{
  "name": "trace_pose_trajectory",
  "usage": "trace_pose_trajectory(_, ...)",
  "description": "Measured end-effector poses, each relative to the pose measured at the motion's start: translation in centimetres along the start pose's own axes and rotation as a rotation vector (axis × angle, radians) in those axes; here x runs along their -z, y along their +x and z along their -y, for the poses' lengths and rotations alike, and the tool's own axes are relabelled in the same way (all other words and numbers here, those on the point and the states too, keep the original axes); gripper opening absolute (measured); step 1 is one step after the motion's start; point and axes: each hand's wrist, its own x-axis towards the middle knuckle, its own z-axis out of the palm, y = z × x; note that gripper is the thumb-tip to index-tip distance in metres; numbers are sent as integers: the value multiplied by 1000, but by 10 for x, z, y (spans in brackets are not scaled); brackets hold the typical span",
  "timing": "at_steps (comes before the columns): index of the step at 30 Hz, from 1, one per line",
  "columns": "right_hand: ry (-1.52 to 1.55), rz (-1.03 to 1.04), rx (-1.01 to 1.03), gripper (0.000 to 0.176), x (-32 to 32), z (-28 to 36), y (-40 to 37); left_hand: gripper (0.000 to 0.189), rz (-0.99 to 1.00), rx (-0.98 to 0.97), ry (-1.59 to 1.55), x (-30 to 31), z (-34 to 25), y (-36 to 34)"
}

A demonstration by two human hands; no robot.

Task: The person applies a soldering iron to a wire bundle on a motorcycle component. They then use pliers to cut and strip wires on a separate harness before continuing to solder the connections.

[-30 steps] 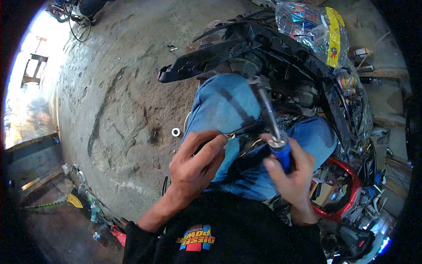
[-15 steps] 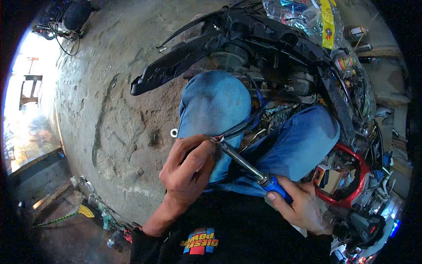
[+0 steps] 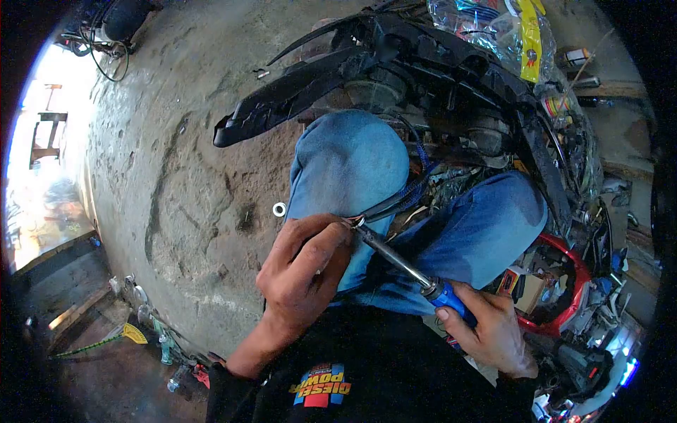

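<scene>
My right hand [image 3: 490,328] is wrapped round the blue handle of a soldering iron [image 3: 398,259], whose metal shaft points up and left. Over my raised knee, my left hand [image 3: 303,264] pinches the end of some thin wires [image 3: 354,221]. The iron's tip meets the wires just beside my left fingertips; the exact contact is too small to tell. A dark cable [image 3: 388,204] runs from the wires up and right, beside a blue mesh sleeve [image 3: 416,187].
A black motorcycle frame part [image 3: 282,95] arches beyond my knees. A red ring-shaped part [image 3: 578,289] lies at the right among clutter. A white roll [image 3: 279,209] rests on the concrete floor. Clear plastic packaging [image 3: 479,25] is at the top.
The view has shifted slightly. My right hand and the iron sit a little further right and lower; both hands keep the same grips.
</scene>
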Motion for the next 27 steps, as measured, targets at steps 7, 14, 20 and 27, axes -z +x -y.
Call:
trace_pose_trajectory(7,-12,11,-18,41,1,1,0,26,1,12,2,0,-1,1)
trace_pose_trajectory(14,10,-35,-23,37,-3,0,-2,27,4,7,10,1,-2,1)
trace_pose_trajectory(20,25,-52,-17,38,-3,0,-1,27,9,18,-7,1,-1,0)
trace_pose_trajectory(27,-4,-13,-18,39,1,3,1,28,6,8,-13,0,0,-1)
